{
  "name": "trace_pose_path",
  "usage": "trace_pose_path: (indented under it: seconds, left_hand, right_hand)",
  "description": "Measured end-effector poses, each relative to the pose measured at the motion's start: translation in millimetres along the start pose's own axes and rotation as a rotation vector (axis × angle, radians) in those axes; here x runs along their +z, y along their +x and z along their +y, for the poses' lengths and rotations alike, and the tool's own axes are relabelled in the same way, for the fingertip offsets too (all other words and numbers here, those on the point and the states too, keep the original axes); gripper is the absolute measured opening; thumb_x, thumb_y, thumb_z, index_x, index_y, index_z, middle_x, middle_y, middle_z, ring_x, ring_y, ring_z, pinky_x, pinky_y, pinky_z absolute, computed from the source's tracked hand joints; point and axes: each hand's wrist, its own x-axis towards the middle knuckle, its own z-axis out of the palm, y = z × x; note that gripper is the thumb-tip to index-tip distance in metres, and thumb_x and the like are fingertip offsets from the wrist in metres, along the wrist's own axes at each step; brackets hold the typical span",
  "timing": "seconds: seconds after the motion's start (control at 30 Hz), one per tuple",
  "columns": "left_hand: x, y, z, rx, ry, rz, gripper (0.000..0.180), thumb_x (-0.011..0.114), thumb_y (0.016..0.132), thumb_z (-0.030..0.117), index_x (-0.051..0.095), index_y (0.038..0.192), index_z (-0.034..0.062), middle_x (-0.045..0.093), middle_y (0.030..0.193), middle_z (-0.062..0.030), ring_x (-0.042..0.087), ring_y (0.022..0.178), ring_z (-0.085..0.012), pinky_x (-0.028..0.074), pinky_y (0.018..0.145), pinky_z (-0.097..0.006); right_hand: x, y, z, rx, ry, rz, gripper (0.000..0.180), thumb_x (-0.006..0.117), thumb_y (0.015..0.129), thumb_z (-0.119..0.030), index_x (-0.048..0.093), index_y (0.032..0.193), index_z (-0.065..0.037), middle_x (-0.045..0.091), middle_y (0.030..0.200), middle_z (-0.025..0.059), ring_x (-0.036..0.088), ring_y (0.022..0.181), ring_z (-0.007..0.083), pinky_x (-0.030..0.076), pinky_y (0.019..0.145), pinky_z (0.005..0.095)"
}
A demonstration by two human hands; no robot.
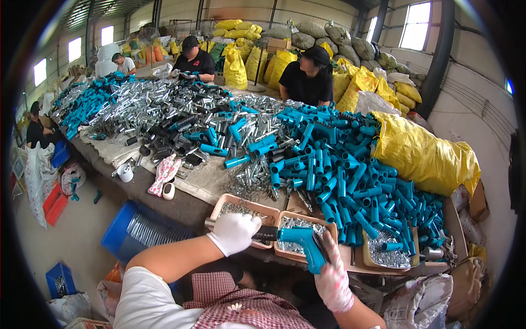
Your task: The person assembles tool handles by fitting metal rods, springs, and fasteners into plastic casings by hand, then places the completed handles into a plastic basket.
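Both my hands wear gloves and hold one teal pistol-shaped hand tool [303, 242] above the front edge of the table. My left hand [235, 233], in a white glove, is closed around the dark barrel end, and a metal end sticks out past its left side. My right hand [334, 281], in a pink-patterned glove, wraps the handle and the dark lever behind it. Just beyond the tool, a left tray [218, 207] and a middle tray [288, 255] contain small metal parts. The fingertips of my right hand are partly hidden.
Teal tubular parts [342, 183] pile up at the right, beside a yellow sack [422, 153]. Another parts tray [366, 255] sits at the right edge. A patterned cloth [164, 174] and white cup [125, 173] lie left. A blue crate [116, 229] stands below. Several people work around the table.
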Motion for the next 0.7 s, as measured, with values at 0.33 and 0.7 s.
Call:
trace_pose_path:
  seconds: [0.33, 0.7]
  left_hand:
    - [-3.8, -10.0, 13.2, -0.339, -0.268, -0.260, 0.021, 0.067, 0.074, 0.024, 0.062, 0.087, 0.0083, 0.065, 0.075, -0.0158, 0.067, 0.074, -0.0338, 0.054, 0.067, -0.045]
    - [-0.1, -42.1, 45.7, -0.114, -0.381, -0.664, 0.027, 0.066, 0.079, 0.032, 0.064, 0.090, 0.0075, 0.067, 0.086, -0.0187, 0.065, 0.084, -0.0371, 0.052, 0.074, -0.046]
  right_hand:
    - [-18.3, 25.1, -4.4, -0.604, -0.225, -0.143, 0.041, 0.043, 0.095, -0.009, 0.052, 0.135, -0.001, 0.050, 0.139, 0.0215, 0.039, 0.136, 0.0419, 0.029, 0.113, 0.0479]
    - [-18.3, 34.3, -3.9, -0.810, -0.209, -0.249, 0.040, 0.050, 0.093, -0.015, 0.055, 0.128, 0.003, 0.047, 0.140, 0.0243, 0.037, 0.137, 0.0404, 0.024, 0.115, 0.0497]
